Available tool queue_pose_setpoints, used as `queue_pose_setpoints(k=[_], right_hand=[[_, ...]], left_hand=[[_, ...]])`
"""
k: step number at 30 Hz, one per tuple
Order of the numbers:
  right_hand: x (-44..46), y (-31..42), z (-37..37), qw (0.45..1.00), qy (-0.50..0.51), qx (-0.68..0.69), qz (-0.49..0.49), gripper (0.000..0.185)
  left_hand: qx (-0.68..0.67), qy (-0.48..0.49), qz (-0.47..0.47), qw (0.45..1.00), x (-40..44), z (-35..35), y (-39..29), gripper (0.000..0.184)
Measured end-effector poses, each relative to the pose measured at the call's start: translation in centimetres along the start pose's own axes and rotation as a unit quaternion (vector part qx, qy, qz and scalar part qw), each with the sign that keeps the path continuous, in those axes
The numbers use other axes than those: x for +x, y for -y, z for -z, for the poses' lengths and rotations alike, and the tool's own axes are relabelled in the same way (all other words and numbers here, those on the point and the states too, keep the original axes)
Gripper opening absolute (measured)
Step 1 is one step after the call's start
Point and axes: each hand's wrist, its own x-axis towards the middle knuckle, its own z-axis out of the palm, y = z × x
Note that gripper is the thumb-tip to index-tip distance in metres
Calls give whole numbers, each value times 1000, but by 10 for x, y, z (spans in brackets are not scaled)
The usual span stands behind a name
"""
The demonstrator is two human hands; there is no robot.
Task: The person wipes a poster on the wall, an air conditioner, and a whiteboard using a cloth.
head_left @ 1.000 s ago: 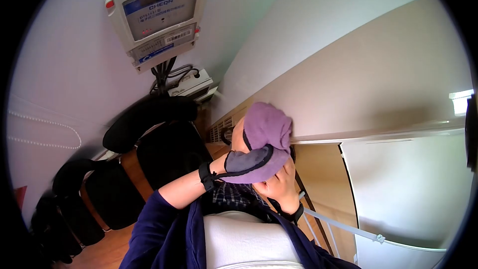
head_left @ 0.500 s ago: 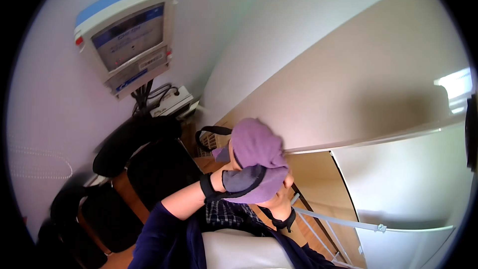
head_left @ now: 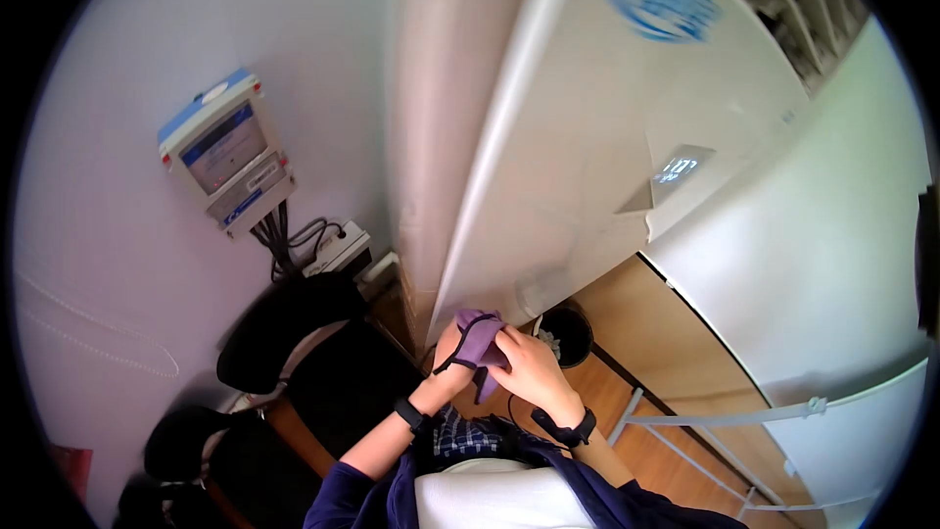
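Observation:
Both hands are together in front of my body at the lower middle of the view. Between them is a soft purple cloth piece with black edging [head_left: 480,341], folded and bunched; I cannot make out its exact kind. My left hand [head_left: 446,345] is closed round its left side, with the fingers largely hidden by the fabric. From the right, my right hand [head_left: 529,368] pinches the cloth with thumb and fingers. One end of the purple fabric hangs below the hands. Each wrist wears a black band.
Black chairs [head_left: 343,387] stand at left, beneath a wall-mounted meter box [head_left: 225,152] with cables. A large pale panel [head_left: 587,127] rises ahead. Beyond my right hand is a black bin [head_left: 570,335]. A light metal rack [head_left: 725,419] stands at right on the wooden floor.
The cloth has moved away from the camera and is now bunched smaller between my hands. My forearms are stretched further forward. The view has shifted, showing more of the pale panel and the bin.

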Motion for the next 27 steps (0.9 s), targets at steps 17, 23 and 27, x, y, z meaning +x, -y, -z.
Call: queue_pose_setpoints(k=[17,23,27], right_hand=[[-320,-127,120,877,-298,-33,-375,17],[-423,-105,126,735,-398,-76,-544,20],[-465,-95,117,639,-442,-50,-627,25]], left_hand=[[102,442,-148,879,-34,-256,-94,14],[41,482,-215,849,-13,-338,-155,12],[12,513,-239,824,-2,-376,-176,16]])
